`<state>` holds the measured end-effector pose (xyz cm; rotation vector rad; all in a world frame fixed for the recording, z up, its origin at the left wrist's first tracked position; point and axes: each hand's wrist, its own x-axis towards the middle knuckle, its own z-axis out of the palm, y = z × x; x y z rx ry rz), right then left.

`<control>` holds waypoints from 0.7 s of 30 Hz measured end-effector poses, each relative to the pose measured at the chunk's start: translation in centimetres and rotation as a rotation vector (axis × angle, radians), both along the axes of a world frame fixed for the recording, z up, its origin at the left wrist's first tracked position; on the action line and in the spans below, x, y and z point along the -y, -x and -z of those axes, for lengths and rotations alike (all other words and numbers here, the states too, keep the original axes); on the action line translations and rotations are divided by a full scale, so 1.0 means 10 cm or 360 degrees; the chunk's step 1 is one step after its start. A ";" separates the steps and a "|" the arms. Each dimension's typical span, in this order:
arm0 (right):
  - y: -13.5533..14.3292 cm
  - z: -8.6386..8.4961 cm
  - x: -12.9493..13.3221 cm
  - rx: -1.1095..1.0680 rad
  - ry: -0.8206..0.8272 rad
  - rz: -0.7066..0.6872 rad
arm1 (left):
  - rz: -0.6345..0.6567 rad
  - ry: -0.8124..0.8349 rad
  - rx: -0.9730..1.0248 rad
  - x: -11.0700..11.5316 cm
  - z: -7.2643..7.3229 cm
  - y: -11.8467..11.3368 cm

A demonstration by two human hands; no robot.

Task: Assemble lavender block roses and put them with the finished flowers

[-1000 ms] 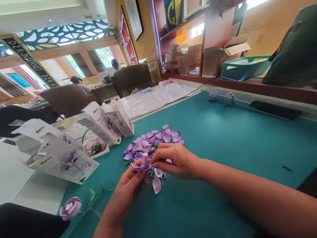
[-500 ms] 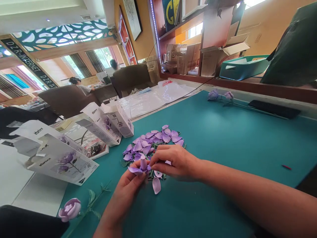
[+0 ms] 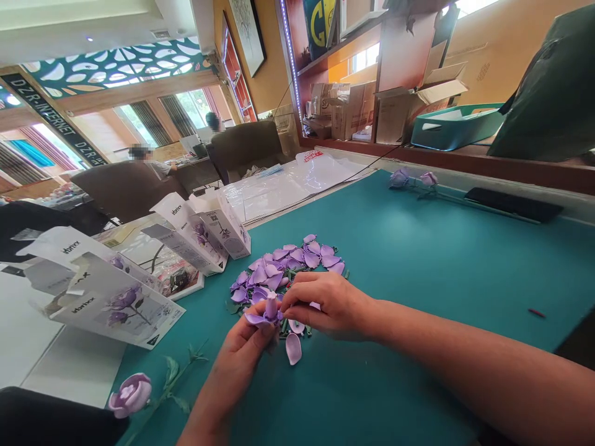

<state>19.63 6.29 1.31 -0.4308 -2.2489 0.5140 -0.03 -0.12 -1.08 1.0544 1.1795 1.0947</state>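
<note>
My left hand (image 3: pixel 251 339) holds a small purple flower piece (image 3: pixel 271 306), with an upright pale centre and a petal spread to the left. Against the right side of this piece, the fingers of my right hand (image 3: pixel 325 303) are pinched together; what lies between their tips is too small to make out. Behind both hands spreads a pile of purple petals (image 3: pixel 272 271) mixed with green parts. One pale petal (image 3: pixel 293 349) lies by itself just in front of the pile.
A finished rose (image 3: pixel 131 394) lies at the lower left, near printed boxes (image 3: pixel 125 306). Two more flowers (image 3: pixel 400 178) and a black case (image 3: pixel 514 203) are at the back right of the green mat (image 3: pixel 418 260). A red stick (image 3: pixel 537 313) lies right.
The flower piece in my left hand has shifted very slightly to the right. My right hand has stayed almost still against it.
</note>
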 end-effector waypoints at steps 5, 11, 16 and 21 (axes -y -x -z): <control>0.01 0.02 0.00 0.0034 -0.0007 0.0025 | -0.0025 -0.0018 -0.0012 0.01 -0.03 -0.04; 0.02 0.05 0.00 0.0067 -0.0037 0.0050 | 0.0017 0.0001 -0.0032 0.01 -0.02 -0.03; 0.04 0.08 -0.01 0.0063 -0.0076 0.0068 | 0.0044 -0.0006 -0.0043 -0.01 0.02 -0.01; 0.03 0.03 -0.01 -0.0048 0.0018 0.0009 | -0.0069 -0.0007 0.0001 -0.02 0.04 -0.02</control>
